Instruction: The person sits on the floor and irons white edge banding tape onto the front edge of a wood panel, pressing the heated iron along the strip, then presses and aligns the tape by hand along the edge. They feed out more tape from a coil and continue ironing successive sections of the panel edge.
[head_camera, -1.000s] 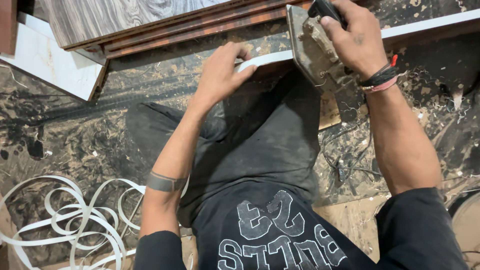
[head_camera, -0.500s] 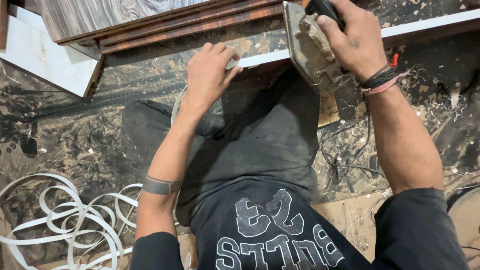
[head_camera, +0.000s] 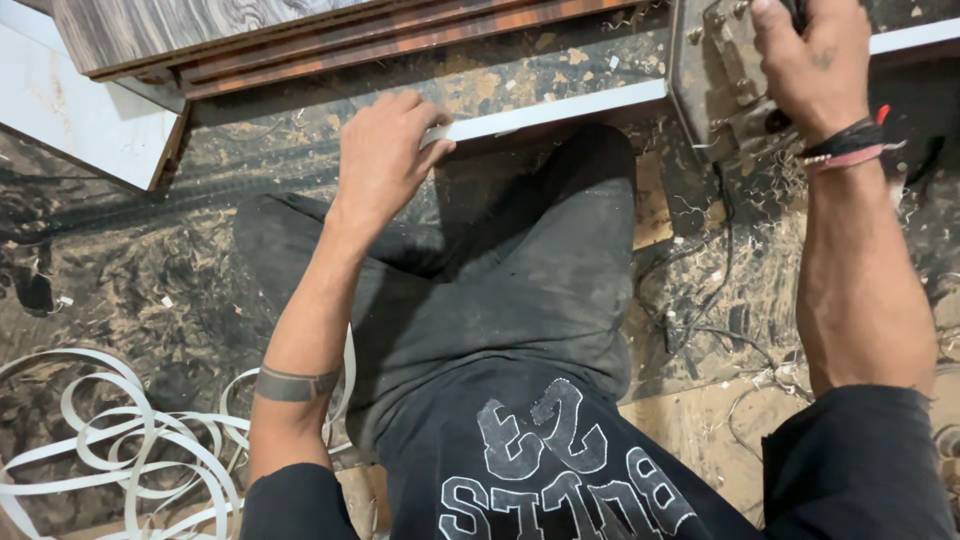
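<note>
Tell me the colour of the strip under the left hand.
White edge strip, clearest in the head view.

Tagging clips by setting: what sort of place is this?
Probably a carpentry or furniture workshop floor. Laminated boards lie stacked, white edge-banding strips curl on the shaving-littered floor, and the right hand grips a corded power tool.

Dim, even light; sharp focus

Woodworking workshop. Floor (head_camera: 130, 260) is covered in sawdust and shavings. Laminate boards (head_camera: 300, 40) are stacked at the top. White edge-banding strips (head_camera: 110, 450) lie coiled at lower left. A power tool (head_camera: 725, 85) sits on a white panel edge (head_camera: 560, 108).
</note>
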